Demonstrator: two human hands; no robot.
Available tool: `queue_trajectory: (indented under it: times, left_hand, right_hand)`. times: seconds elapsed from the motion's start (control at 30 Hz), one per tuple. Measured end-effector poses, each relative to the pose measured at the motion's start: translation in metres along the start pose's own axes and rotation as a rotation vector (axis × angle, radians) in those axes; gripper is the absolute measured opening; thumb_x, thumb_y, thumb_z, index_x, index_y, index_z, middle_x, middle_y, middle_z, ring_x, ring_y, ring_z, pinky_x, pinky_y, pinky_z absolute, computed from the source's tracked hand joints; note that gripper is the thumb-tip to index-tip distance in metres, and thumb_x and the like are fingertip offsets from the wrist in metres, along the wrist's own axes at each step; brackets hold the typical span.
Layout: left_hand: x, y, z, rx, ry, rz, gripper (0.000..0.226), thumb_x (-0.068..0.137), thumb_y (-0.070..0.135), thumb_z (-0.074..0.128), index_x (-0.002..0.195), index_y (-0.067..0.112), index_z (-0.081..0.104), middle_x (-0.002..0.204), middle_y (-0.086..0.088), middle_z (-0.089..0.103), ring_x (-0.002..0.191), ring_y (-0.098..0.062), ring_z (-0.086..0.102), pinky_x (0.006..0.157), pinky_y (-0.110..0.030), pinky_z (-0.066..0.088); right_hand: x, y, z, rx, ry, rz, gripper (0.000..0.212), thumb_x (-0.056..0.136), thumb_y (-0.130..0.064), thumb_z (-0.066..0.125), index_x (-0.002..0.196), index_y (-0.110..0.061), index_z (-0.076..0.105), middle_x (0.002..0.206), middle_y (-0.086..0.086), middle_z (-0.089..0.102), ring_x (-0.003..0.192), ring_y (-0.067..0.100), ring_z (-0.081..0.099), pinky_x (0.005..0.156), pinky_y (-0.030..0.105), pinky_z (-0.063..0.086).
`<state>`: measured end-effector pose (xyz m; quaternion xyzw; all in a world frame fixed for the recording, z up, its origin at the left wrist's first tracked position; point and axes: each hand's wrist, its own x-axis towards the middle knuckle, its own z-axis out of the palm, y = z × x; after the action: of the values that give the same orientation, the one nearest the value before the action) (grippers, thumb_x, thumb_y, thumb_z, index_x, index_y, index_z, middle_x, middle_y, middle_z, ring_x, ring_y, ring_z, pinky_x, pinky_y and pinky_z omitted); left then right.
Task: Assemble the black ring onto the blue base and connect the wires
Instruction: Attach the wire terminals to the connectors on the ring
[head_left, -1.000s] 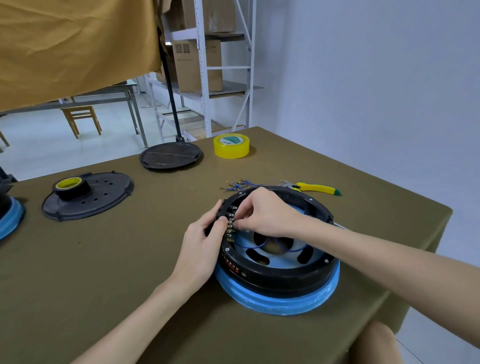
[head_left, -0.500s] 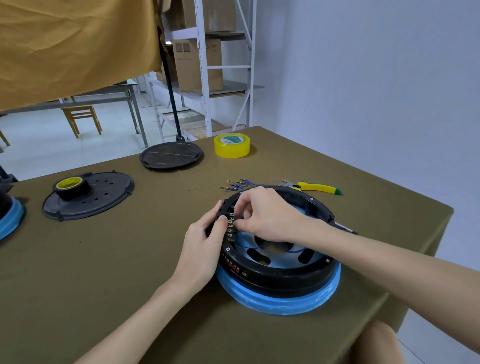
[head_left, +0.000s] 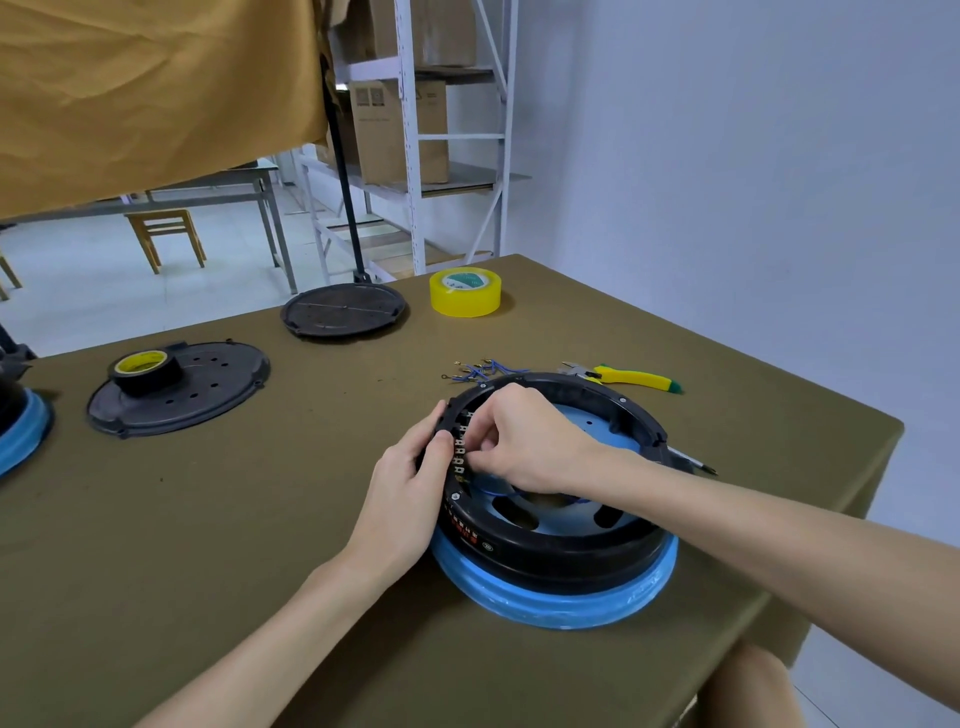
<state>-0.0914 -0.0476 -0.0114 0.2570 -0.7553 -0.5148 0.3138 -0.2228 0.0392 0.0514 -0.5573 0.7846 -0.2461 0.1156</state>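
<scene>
The black ring (head_left: 550, 540) already sits on the blue base (head_left: 561, 603), near the table's right edge. The left hand (head_left: 405, 493) grips the ring's rim; the right hand (head_left: 530, 441) pinches at the terminals (head_left: 459, 452), though what it holds is hidden. Loose wires (head_left: 480, 369) wait behind, beside pliers (head_left: 634, 376); nothing blocks them.

White wall (head_left: 753, 156), metal shelving (head_left: 410, 135), wooden chair (head_left: 166, 234).

Workshop: storage shelving (head_left: 415, 130), workbench (head_left: 208, 519).
</scene>
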Motion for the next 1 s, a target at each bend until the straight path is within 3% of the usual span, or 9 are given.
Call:
queue_trajectory:
  times: [0.13, 0.27, 0.37, 0.43, 0.67, 0.77, 0.83, 0.93, 1.0]
  left_hand:
    - [0.0, 0.001, 0.0, -0.013, -0.022, 0.005, 0.043, 0.111, 0.023, 0.043, 0.153, 0.026, 0.051, 0.145, 0.017, 0.06, 0.135, 0.007, 0.05, 0.117, -0.024, 0.036]
    - [-0.001, 0.0, 0.001, -0.026, -0.004, 0.024, 0.041, 0.111, 0.019, 0.044, 0.15, 0.022, 0.054, 0.14, 0.015, 0.064, 0.134, 0.002, 0.054, 0.118, -0.03, 0.038]
    - [-0.001, 0.002, 0.002, -0.03, 0.007, 0.013, 0.042, 0.11, 0.019, 0.044, 0.151, 0.022, 0.053, 0.136, 0.017, 0.066, 0.129, 0.006, 0.055, 0.117, -0.027, 0.039]
    - [-0.002, 0.002, 0.002, -0.036, 0.006, 0.007, 0.042, 0.11, 0.02, 0.044, 0.151, 0.023, 0.053, 0.135, 0.018, 0.065, 0.129, 0.007, 0.055, 0.116, -0.026, 0.039]
    - [0.0, 0.001, 0.002, -0.04, -0.01, -0.001, 0.042, 0.111, 0.019, 0.041, 0.151, 0.026, 0.052, 0.139, 0.022, 0.061, 0.132, 0.01, 0.05, 0.114, -0.019, 0.036]
    - [0.001, 0.001, -0.003, -0.02, -0.057, 0.021, 0.041, 0.111, 0.02, 0.041, 0.148, 0.03, 0.055, 0.139, 0.022, 0.062, 0.134, 0.006, 0.052, 0.116, -0.025, 0.037]
    - [0.001, 0.0, -0.005, -0.025, -0.083, 0.038, 0.038, 0.112, 0.02, 0.041, 0.146, 0.03, 0.057, 0.138, 0.019, 0.065, 0.132, 0.001, 0.055, 0.116, -0.032, 0.04]
    - [0.001, 0.0, -0.005, -0.049, -0.063, 0.036, 0.037, 0.112, 0.022, 0.042, 0.145, 0.028, 0.057, 0.139, 0.016, 0.065, 0.132, -0.003, 0.057, 0.117, -0.04, 0.043]
    - [0.0, 0.001, -0.003, -0.059, -0.058, 0.038, 0.037, 0.112, 0.022, 0.042, 0.145, 0.029, 0.057, 0.138, 0.016, 0.065, 0.131, -0.002, 0.057, 0.116, -0.041, 0.043]
  right_hand:
    - [-0.011, 0.002, -0.005, 0.006, 0.05, -0.002, 0.004, 0.082, -0.021, 0.075, 0.084, -0.022, 0.078, 0.065, -0.009, 0.068, 0.064, 0.007, 0.062, 0.07, 0.025, 0.045]
    - [-0.023, 0.0, -0.001, -0.035, -0.012, -0.029, 0.011, 0.078, -0.024, 0.076, 0.088, -0.022, 0.079, 0.066, -0.01, 0.069, 0.069, 0.008, 0.062, 0.078, 0.03, 0.049]
    - [-0.018, -0.003, 0.001, -0.064, -0.027, -0.038, 0.004, 0.08, -0.018, 0.072, 0.077, -0.019, 0.075, 0.06, -0.009, 0.063, 0.066, 0.012, 0.057, 0.076, 0.031, 0.045]
    - [-0.015, -0.002, 0.002, -0.078, -0.048, -0.057, 0.014, 0.081, -0.013, 0.07, 0.07, -0.021, 0.069, 0.059, -0.008, 0.061, 0.062, 0.013, 0.054, 0.072, 0.028, 0.039]
    - [-0.011, -0.007, 0.002, -0.225, -0.06, -0.141, 0.019, 0.087, -0.015, 0.067, 0.069, -0.018, 0.061, 0.064, -0.004, 0.062, 0.07, 0.023, 0.055, 0.08, 0.033, 0.04]
    - [-0.016, -0.005, -0.01, -0.183, -0.108, -0.141, 0.013, 0.087, -0.028, 0.07, 0.079, -0.018, 0.073, 0.069, -0.005, 0.069, 0.073, 0.016, 0.063, 0.077, 0.032, 0.049]
    - [-0.022, 0.008, -0.024, -0.123, -0.075, -0.077, 0.02, 0.089, -0.042, 0.071, 0.09, -0.023, 0.076, 0.079, -0.008, 0.072, 0.074, 0.008, 0.064, 0.071, 0.024, 0.051]
    - [-0.031, 0.031, -0.042, -0.233, 0.004, 0.012, 0.039, 0.094, -0.052, 0.066, 0.119, -0.022, 0.066, 0.105, -0.006, 0.063, 0.094, 0.016, 0.062, 0.085, 0.034, 0.051]
    - [-0.036, 0.04, -0.044, -0.289, -0.006, 0.042, 0.043, 0.095, -0.055, 0.063, 0.121, -0.021, 0.061, 0.106, -0.005, 0.062, 0.096, 0.019, 0.061, 0.085, 0.035, 0.049]
